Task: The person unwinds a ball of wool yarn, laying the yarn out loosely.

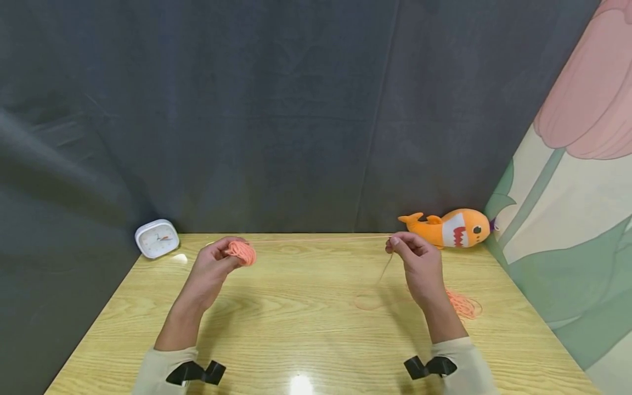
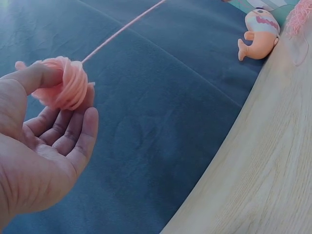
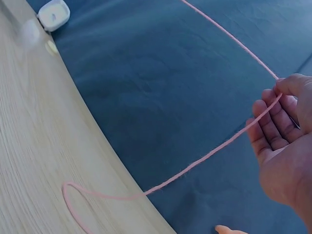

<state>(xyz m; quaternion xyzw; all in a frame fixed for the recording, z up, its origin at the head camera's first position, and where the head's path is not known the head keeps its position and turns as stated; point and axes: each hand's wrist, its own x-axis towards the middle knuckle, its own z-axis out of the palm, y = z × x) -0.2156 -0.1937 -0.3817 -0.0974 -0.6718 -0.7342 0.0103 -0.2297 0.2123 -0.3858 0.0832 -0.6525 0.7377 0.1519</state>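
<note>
A small wound ball of coral-pink yarn (image 1: 241,253) is held up over the table by my left hand (image 1: 211,270), thumb on one side and fingers on the other. From it a single strand (image 2: 122,30) runs taut across to my right hand (image 1: 419,266), which pinches it between thumb and forefinger. Below that pinch the strand hangs slack and loops down onto the tabletop, as the right wrist view shows. A loose heap of the same yarn (image 1: 462,305) lies on the table by the right forearm, partly hidden behind it.
An orange toy shark (image 1: 451,228) lies at the table's back right. At the back left stands a white clock (image 1: 157,238). A dark curtain (image 1: 276,120) hangs behind the wooden table (image 1: 296,318), and a flower-patterned wall (image 1: 582,236) is on the right.
</note>
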